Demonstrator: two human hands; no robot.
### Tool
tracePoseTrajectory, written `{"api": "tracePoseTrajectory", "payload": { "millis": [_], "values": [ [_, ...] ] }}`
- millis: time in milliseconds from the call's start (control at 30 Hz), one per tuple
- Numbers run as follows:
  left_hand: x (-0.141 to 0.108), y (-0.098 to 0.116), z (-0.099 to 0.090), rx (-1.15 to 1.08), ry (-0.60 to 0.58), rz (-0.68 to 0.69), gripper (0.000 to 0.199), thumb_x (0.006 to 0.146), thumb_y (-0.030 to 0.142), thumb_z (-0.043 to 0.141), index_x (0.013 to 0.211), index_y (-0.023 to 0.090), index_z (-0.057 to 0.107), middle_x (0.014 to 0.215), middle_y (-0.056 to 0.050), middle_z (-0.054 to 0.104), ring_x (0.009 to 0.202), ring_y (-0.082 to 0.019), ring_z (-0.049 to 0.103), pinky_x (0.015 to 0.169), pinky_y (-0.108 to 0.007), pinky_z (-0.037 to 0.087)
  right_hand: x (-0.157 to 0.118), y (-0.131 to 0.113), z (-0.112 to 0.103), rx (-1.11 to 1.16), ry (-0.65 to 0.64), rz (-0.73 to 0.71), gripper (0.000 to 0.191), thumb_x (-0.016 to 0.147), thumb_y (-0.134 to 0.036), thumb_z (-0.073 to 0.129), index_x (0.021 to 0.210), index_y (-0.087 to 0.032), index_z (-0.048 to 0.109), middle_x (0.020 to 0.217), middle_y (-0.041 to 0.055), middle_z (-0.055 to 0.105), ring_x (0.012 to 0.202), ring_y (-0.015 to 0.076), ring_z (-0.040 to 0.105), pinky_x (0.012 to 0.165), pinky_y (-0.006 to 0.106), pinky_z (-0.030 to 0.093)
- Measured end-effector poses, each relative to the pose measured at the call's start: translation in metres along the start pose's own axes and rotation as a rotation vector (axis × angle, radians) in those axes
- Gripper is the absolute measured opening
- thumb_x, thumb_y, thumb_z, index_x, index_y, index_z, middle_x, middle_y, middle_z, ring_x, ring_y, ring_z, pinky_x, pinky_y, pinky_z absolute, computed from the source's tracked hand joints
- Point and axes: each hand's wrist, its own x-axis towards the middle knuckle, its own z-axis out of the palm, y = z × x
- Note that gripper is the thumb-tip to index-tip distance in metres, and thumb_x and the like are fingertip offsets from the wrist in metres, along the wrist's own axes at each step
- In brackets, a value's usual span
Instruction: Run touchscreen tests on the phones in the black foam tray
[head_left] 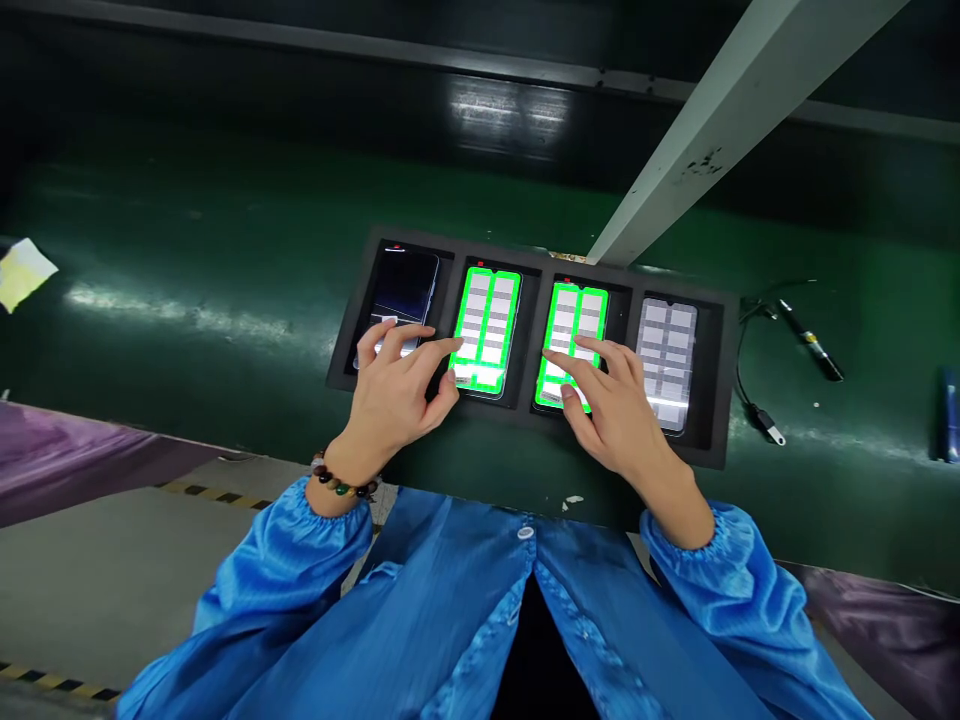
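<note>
A black tray (715, 400) with compartments holds several smartphones in a row. In its leftmost slot lies a phone with a mostly dark screen (406, 283). The second phone (495, 320) and the third phone (577, 312) show bright green screens with white blocks. A greyish grid fills the display of the rightmost phone (667, 350). My left hand (401, 385) is open, fingers spread over the first phone and the left edge of the second. Fingers apart, my right hand (611, 405) hovers over or touches the third phone; exact contact is unclear.
A green table (187, 270) bears the tray. A slanted pale post (720, 140) rises just behind it. To the right lie a short USB cable (765, 424) and a black pen-like tool (811, 340). A yellowish paper (24, 273) rests at far left, a blue object (949, 415) at far right.
</note>
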Motion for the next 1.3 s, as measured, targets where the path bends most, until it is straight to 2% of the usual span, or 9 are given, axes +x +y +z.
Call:
{"api": "tracePoseTrajectory", "payload": {
  "millis": [233,367,467,567,667,900,1033,1233,1300],
  "values": [
    [0.018,0.015,0.014,-0.074,0.02,0.169,0.039,0.099,0.023,0.06,0.138,0.024,0.069,0.112,-0.004,0.085,0.126,-0.033,0.071,0.125,-0.056,0.038,-0.032,0.019,-0.018,-0.073,0.118,0.135,0.042,0.11,-0.018,0.05,0.146,-0.032,0.065,0.141,0.0028,0.079,0.147,0.0311,0.061,0.125,0.057,0.038],
    [0.024,0.023,0.018,-0.118,-0.032,0.228,0.041,0.099,0.023,0.059,0.139,0.026,0.067,0.124,-0.002,0.084,0.128,-0.033,0.07,0.126,-0.055,0.038,-0.028,0.018,-0.017,-0.074,0.117,0.129,0.044,0.11,-0.019,0.05,0.15,-0.033,0.063,0.14,0.0039,0.079,0.147,0.0324,0.061,0.123,0.059,0.039],
    [0.023,0.019,0.016,-0.112,-0.041,0.184,0.041,0.1,0.025,0.059,0.14,0.027,0.068,0.121,-0.002,0.084,0.13,-0.033,0.069,0.127,-0.057,0.036,-0.008,0.009,-0.006,-0.048,0.079,0.078,0.049,0.111,-0.021,0.047,0.157,-0.033,0.059,0.137,0.0056,0.08,0.148,0.0332,0.058,0.123,0.059,0.04],
    [0.019,0.01,0.012,-0.042,0.027,0.062,0.039,0.102,0.025,0.058,0.139,0.025,0.069,0.116,-0.005,0.084,0.131,-0.034,0.068,0.128,-0.058,0.034,0.011,0.002,0.003,-0.028,0.048,0.037,0.048,0.113,-0.024,0.045,0.158,-0.03,0.058,0.135,0.0065,0.081,0.151,0.0329,0.056,0.124,0.058,0.039],
    [0.018,0.005,0.01,0.011,0.068,-0.027,0.036,0.103,0.024,0.058,0.137,0.024,0.07,0.112,-0.005,0.083,0.13,-0.034,0.068,0.128,-0.059,0.031,0.015,0.003,0.001,-0.021,0.035,0.058,0.046,0.113,-0.026,0.043,0.156,-0.03,0.059,0.138,0.0063,0.08,0.151,0.0326,0.056,0.127,0.059,0.036],
    [0.034,0.025,0.021,-0.07,0.004,0.077,0.034,0.104,0.027,0.056,0.135,0.024,0.07,0.115,-0.005,0.083,0.132,-0.034,0.067,0.128,-0.058,0.034,-0.013,0.022,-0.022,-0.06,0.123,0.204,0.039,0.113,-0.024,0.044,0.145,-0.032,0.064,0.142,0.0023,0.08,0.146,0.0321,0.06,0.125,0.06,0.036],
    [0.04,0.03,0.023,-0.114,-0.042,0.121,0.035,0.103,0.026,0.056,0.136,0.025,0.07,0.113,-0.004,0.084,0.134,-0.033,0.066,0.129,-0.058,0.034,-0.003,0.019,-0.016,-0.048,0.11,0.195,0.04,0.113,-0.026,0.043,0.148,-0.031,0.063,0.143,0.0048,0.078,0.149,0.0334,0.057,0.124,0.06,0.037],
    [0.033,0.01,0.015,-0.007,0.021,-0.088,0.036,0.106,0.027,0.053,0.137,0.024,0.07,0.115,-0.007,0.082,0.133,-0.035,0.065,0.13,-0.063,0.029,0.032,0.006,0.0,-0.004,0.035,0.084,0.043,0.115,-0.029,0.039,0.152,-0.028,0.06,0.141,0.0062,0.079,0.152,0.0316,0.054,0.126,0.057,0.036],
    [0.032,0.008,0.014,0.017,0.036,-0.094,0.035,0.106,0.027,0.052,0.137,0.024,0.07,0.113,-0.007,0.082,0.132,-0.036,0.064,0.13,-0.062,0.029,0.034,0.007,-0.001,-0.008,0.03,0.083,0.043,0.115,-0.029,0.039,0.153,-0.029,0.059,0.139,0.0052,0.08,0.152,0.0319,0.054,0.127,0.058,0.034]
  ]
}}
